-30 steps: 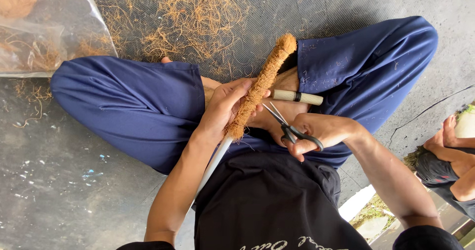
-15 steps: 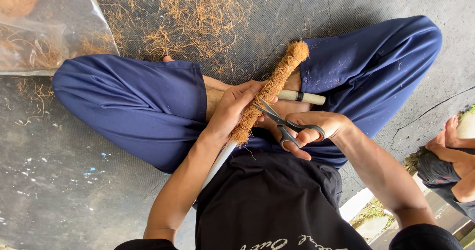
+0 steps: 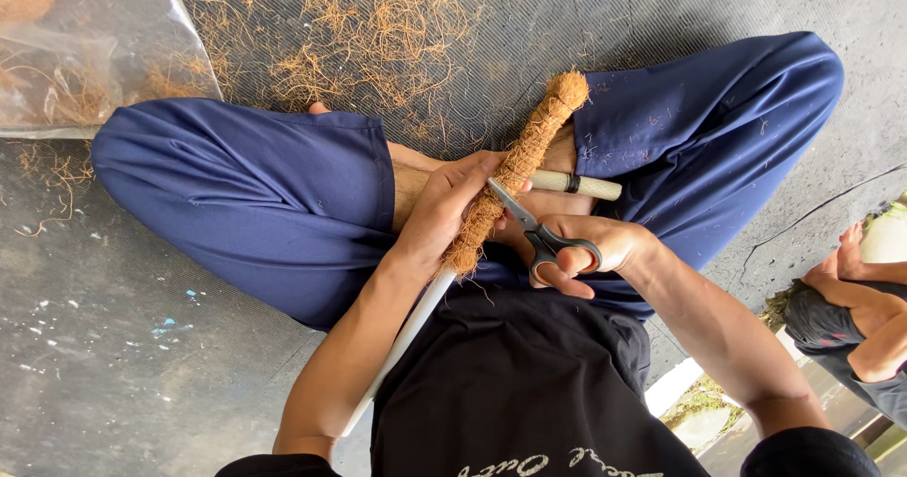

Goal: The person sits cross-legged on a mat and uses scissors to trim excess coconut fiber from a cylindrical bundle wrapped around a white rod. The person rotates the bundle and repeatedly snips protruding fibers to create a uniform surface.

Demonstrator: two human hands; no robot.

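Observation:
I sit cross-legged in blue trousers. My left hand point(image 3: 444, 208) grips a white pole wrapped in brown coir fibre point(image 3: 529, 151), held slanting up to the right over my lap. Bare white pole point(image 3: 402, 340) runs down past my left forearm. My right hand point(image 3: 590, 250) holds dark-handled scissors point(image 3: 534, 231), fingers through the loops, blades pointing up-left and touching the coir wrap beside my left thumb. A pale wooden stick with a dark band point(image 3: 578, 185) lies behind the scissors on my leg.
Loose coir fibres point(image 3: 378, 24) lie scattered on the dark floor ahead. A clear plastic bag holding coir point(image 3: 85, 52) sits at the top left. Another person's legs and feet point(image 3: 860, 288) are at the right edge, near a crack in the floor.
The coir pole has shifted right and tilted more upright. My right hand has brought the scissors up-left against the wrap.

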